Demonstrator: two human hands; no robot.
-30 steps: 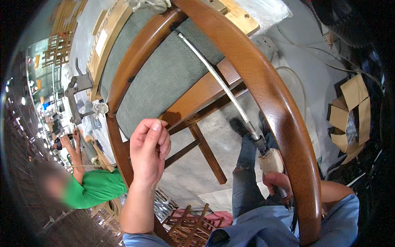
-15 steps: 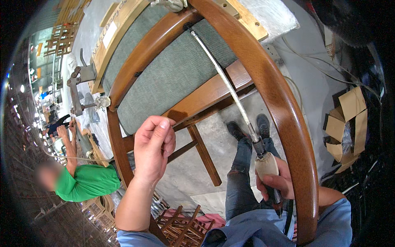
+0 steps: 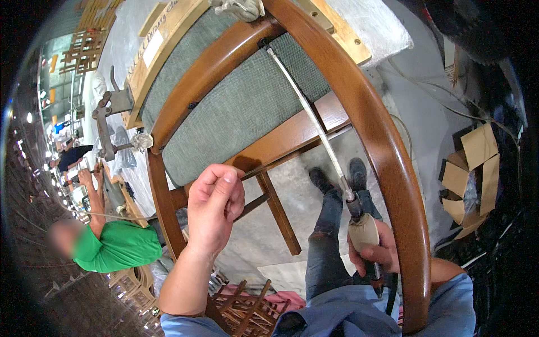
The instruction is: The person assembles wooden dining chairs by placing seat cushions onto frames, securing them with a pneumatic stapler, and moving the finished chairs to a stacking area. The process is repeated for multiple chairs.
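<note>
My right hand (image 3: 383, 247) is wrapped round the pale grip of a power screwdriver (image 3: 364, 231) with a hose or cord at its lower end. Its long thin shaft (image 3: 306, 104) runs up and away, the tip meeting a dark hole in the curved brown wooden rail of a chair (image 3: 219, 64). Behind the shaft lies the chair's grey-green upholstery (image 3: 241, 112). In front of the seat rail, my left hand (image 3: 215, 199) is closed, thumb pressed to the forefinger. What it pinches, if anything, I cannot make out.
A metal clamp (image 3: 106, 121) with a plastic-wrapped pad presses the chair at left, beside a wooden jig board (image 3: 163, 48). An opened cardboard box (image 3: 471, 174) stands on the floor at right. A co-worker in a green shirt (image 3: 120, 247) is at left. Stacked wooden frames (image 3: 250, 309) lie below.
The view has shifted slightly, and the chair sits a little differently in it. Both hands keep their grips, and the screwdriver tip stays at the same hole.
</note>
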